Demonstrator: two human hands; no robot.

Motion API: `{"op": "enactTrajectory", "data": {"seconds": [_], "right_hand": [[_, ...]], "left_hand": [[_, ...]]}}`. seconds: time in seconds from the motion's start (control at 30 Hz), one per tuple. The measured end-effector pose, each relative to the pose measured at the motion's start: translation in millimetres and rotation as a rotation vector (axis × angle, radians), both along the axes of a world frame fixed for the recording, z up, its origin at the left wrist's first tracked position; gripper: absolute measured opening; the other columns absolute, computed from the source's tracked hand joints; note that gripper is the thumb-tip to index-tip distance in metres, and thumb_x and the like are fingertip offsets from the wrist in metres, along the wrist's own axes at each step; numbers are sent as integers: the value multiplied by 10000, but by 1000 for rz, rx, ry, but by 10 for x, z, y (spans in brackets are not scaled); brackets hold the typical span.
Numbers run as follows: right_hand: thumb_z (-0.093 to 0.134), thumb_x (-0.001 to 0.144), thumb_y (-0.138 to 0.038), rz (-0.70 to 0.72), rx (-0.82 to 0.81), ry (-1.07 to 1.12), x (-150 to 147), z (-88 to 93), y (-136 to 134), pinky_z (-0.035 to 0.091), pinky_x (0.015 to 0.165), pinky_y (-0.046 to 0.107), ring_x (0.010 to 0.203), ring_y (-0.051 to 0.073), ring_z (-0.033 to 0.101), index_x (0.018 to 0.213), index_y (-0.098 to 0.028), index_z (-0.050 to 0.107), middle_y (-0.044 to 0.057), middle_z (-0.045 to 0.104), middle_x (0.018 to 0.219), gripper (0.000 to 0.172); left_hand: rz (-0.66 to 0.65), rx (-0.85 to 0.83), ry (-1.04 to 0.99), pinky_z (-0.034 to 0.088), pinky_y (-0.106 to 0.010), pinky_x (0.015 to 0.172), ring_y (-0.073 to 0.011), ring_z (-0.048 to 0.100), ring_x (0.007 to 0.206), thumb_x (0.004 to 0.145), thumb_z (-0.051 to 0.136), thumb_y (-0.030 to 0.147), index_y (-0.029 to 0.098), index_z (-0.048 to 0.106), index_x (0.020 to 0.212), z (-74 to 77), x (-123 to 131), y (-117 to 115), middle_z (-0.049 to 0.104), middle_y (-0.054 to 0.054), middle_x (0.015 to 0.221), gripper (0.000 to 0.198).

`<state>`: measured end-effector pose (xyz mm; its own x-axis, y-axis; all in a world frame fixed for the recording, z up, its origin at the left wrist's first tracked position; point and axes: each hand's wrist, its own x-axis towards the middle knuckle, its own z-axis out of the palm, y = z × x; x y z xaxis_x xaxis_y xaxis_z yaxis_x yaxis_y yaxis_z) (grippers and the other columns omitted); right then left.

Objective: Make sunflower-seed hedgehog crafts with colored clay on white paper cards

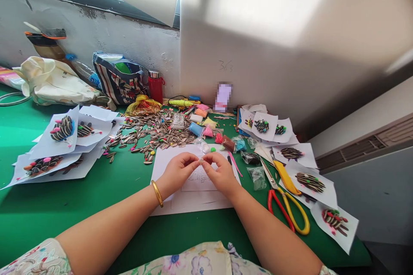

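Observation:
My left hand (177, 172) and my right hand (222, 173) meet fingertip to fingertip above a white sheet of paper (190, 197) with a faint line drawing on it. Both pinch a tiny pale bit (200, 160) between thumbs and forefingers; I cannot make out what it is. A gold bangle (157, 193) sits on my left wrist. Just beyond the paper lies a heap of striped sunflower seeds (155, 131) and small lumps of coloured clay (206, 128).
Scissors with red and yellow handles (287, 206) and a yellow knife (285, 176) lie right of the paper. Finished seed pictures on paper lie at left (63, 131) and right (309, 182). Bags (119, 79) and a red bottle (156, 86) stand against the wall.

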<state>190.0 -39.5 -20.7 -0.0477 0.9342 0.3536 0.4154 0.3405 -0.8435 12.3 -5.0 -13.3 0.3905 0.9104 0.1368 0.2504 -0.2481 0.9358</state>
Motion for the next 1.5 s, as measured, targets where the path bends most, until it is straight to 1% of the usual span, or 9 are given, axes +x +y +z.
{"op": "enactTrajectory", "data": {"seconds": [0.07,0.23,0.4,0.57,0.7,0.9,1.17,1.33,1.5], "right_hand": [[608,891,-283,1,21,15,4,2,5,453,793,323,834,174,574,928,-219,659,25,640,884,90],[598,896,-267,-22,32,36,-1,34,-4,440,759,313,789,167,557,806,-213,631,11,614,800,110],[597,895,-285,-20,5,67,-8,43,-11,448,763,313,794,169,561,810,-216,637,10,619,804,117],[593,902,-319,1,-7,80,0,20,-9,468,788,325,842,180,584,882,-222,660,23,650,869,120],[614,880,-331,-3,-38,78,-7,19,-2,479,808,335,886,192,598,965,-229,671,38,668,938,144],[595,875,-303,-3,-48,79,-13,32,6,465,757,315,789,173,575,799,-214,638,14,632,803,124],[481,959,-400,42,-118,194,16,-21,14,490,829,333,876,186,619,1039,-221,662,35,670,884,266],[596,866,-363,0,-133,94,-5,-2,19,482,738,297,780,168,579,833,-209,626,15,639,813,161],[581,857,-308,-10,-112,53,-26,19,1,452,697,280,733,154,544,774,-212,600,-5,594,752,129]], "left_hand": [[-19,-8,-2,491,-298,727,-187,617,794,860,608,456,179,688,865,13,2,-10,695,-42,845,289],[-44,-32,7,497,-299,725,-188,618,811,855,616,432,178,679,892,26,20,-28,690,-52,882,265],[-62,-54,26,491,-300,715,-185,609,788,822,645,407,174,669,867,-7,21,-19,679,-49,858,239],[-48,-15,-4,466,-281,685,-168,566,750,874,581,458,181,643,829,15,7,-25,641,-25,794,288],[-62,19,52,453,-279,676,-163,557,735,887,568,435,179,636,805,21,10,-31,632,-21,783,277],[-80,50,98,454,-285,690,-171,576,782,885,574,406,181,641,843,-4,14,-40,652,-35,846,238],[-54,0,4,464,-284,683,-165,558,752,884,577,460,183,624,866,-33,8,-3,630,-28,815,282],[-46,26,28,464,-284,685,-170,570,764,896,567,454,185,627,863,-16,-3,-14,639,-28,824,278],[-29,92,74,468,-293,714,-178,585,803,904,568,433,191,645,890,-24,-17,-28,653,-36,866,254]]}}
